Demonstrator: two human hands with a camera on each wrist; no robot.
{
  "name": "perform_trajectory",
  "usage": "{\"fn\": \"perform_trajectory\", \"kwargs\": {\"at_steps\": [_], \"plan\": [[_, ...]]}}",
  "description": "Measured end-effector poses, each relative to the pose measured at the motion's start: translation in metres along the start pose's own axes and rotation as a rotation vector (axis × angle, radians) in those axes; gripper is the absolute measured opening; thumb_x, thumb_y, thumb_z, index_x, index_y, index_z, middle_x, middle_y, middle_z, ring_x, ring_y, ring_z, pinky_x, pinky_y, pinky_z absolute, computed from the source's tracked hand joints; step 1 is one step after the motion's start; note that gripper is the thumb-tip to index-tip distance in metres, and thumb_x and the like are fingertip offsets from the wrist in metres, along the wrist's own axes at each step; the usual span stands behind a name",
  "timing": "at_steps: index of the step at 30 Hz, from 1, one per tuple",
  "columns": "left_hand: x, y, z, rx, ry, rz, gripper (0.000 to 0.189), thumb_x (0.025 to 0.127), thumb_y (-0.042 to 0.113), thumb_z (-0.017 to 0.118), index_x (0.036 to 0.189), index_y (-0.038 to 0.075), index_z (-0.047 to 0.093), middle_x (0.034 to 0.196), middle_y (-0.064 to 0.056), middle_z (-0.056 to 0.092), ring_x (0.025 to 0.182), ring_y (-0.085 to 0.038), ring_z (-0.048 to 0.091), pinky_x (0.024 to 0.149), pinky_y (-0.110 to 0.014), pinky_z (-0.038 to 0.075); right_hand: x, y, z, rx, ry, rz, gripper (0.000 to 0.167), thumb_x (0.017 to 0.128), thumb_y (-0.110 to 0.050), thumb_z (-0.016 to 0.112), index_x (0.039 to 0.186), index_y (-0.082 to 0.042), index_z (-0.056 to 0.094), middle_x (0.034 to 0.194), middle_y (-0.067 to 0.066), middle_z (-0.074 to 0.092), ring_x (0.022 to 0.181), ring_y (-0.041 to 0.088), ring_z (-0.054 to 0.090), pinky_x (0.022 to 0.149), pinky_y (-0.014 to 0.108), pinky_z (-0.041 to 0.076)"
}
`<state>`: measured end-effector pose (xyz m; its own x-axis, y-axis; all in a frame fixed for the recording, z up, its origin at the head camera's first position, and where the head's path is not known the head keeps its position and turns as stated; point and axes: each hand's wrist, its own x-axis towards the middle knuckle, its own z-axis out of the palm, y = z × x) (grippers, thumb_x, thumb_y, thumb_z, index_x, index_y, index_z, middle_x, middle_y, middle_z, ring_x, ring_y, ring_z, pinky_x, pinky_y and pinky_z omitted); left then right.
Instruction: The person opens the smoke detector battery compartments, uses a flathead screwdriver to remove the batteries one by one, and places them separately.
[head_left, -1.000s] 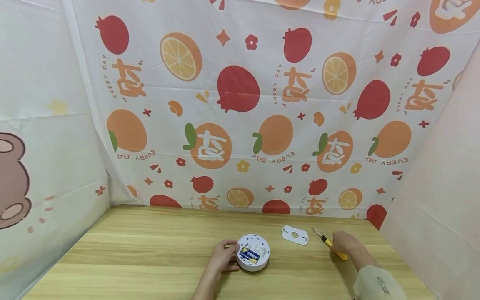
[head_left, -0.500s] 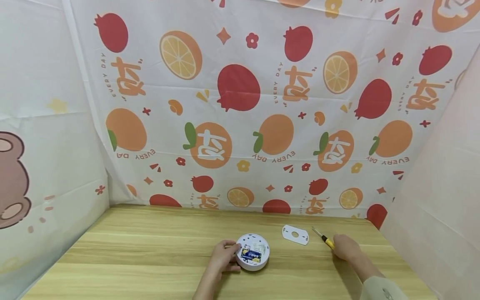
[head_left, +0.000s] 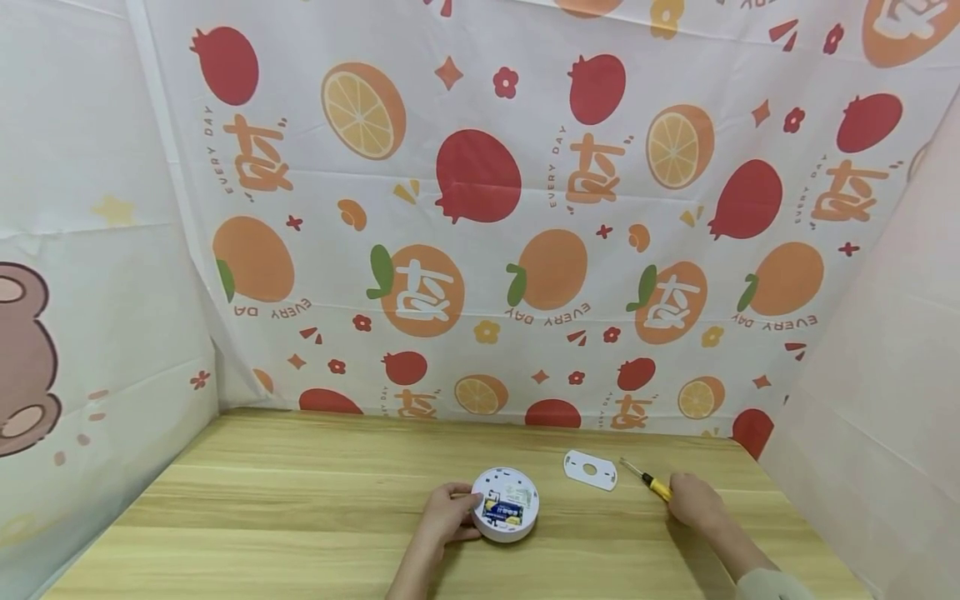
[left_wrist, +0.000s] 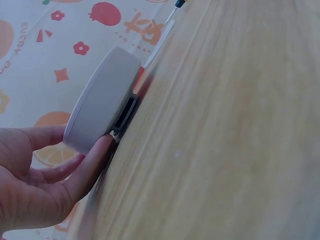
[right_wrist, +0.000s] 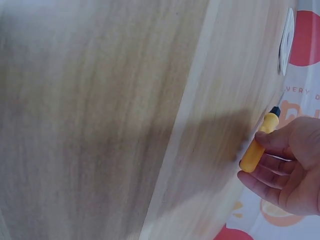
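My left hand (head_left: 444,515) grips the left edge of a round white smoke detector (head_left: 506,504), which lies on the table with a blue-and-yellow battery showing on its upward face. In the left wrist view, thumb and fingers pinch the rim of the smoke detector (left_wrist: 102,100). At the right, my right hand (head_left: 693,500) holds a yellow-handled screwdriver (head_left: 658,487) low over the table, its shaft pointing up and left. The right wrist view has the thumb and fingers about the yellow handle of the screwdriver (right_wrist: 255,152); whether the tool touches the table cannot be told.
A flat white mounting plate (head_left: 579,475) with a round centre hole lies between the smoke detector and the screwdriver tip. The wooden table (head_left: 300,492) meets a fruit-print cloth (head_left: 480,367) at the back, with pale cloths at both sides.
My right hand has shifted back along the screwdriver handle, hiding its end, and the sleeve has drawn down and right. The left hand and smoke detector have stayed in place.
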<state>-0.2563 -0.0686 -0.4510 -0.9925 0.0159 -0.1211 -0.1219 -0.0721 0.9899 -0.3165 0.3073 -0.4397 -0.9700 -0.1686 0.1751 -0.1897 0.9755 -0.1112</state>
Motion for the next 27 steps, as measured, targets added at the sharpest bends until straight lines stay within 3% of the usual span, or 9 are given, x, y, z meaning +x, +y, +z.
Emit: {"fn": "perform_trajectory", "kwargs": {"at_steps": [10,17,27], "plan": [[0.001,-0.001,-0.002,-0.053,-0.066,0.003,0.045,0.089,0.002,0.054,0.124,-0.020,0.036,0.097,-0.022,0.059,0.073,-0.024,0.062,0.065,-0.037,0.055,-0.010,-0.010,-0.004,0.022,0.094,0.012,0.011,0.067,0.005,0.061,0.068,-0.001,0.052,0.062,0.007,0.045,0.054,0.020,0.045,0.045,0.038,0.042],[0.004,-0.006,-0.005,-0.092,-0.110,0.000,0.051,0.087,0.006,0.058,0.125,-0.019,0.034,0.099,-0.023,0.058,0.076,-0.027,0.063,0.065,-0.038,0.055,-0.013,-0.016,-0.002,0.018,0.113,-0.002,0.010,0.066,0.005,0.062,0.070,-0.001,0.054,0.064,0.006,0.046,0.056,0.021,0.047,0.048,0.039,0.044],[0.002,0.000,-0.004,-0.063,-0.098,-0.035,0.047,0.090,0.004,0.053,0.125,-0.019,0.032,0.102,-0.023,0.056,0.076,-0.022,0.061,0.067,-0.038,0.055,-0.016,-0.032,-0.006,0.008,0.104,-0.046,0.014,0.066,0.007,0.064,0.079,0.003,0.060,0.069,0.008,0.052,0.062,0.022,0.053,0.056,0.039,0.049]]}}
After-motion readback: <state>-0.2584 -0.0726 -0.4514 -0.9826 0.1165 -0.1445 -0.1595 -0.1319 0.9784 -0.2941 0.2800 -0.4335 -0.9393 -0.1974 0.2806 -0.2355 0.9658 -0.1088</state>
